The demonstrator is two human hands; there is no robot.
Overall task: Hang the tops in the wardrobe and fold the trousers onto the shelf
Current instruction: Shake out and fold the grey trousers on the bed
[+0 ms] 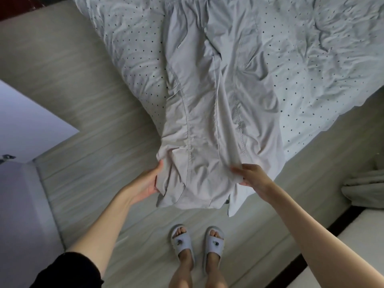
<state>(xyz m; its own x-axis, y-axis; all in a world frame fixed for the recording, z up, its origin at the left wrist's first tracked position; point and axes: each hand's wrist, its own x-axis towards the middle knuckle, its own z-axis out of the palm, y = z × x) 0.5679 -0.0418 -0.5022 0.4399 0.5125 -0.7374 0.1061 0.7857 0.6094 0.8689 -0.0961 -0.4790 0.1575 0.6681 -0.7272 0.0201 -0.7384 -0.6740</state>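
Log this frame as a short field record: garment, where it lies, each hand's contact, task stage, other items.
garment: light grey trousers, legs side by side, drawstring waistband at the far end
location: spread on the dotted bedsheet, hems hanging off the bed edge towards the person
left hand: grips the left leg's hem edge
right hand: pinches the right leg's hem
task stage: trousers laid out, not yet folded
other items: white slippers on the pale floor; crumpled cloth at right edge

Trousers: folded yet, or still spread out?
Spread out. The trousers lie full length on the bed, legs side by side, hems held by the left hand and right hand.
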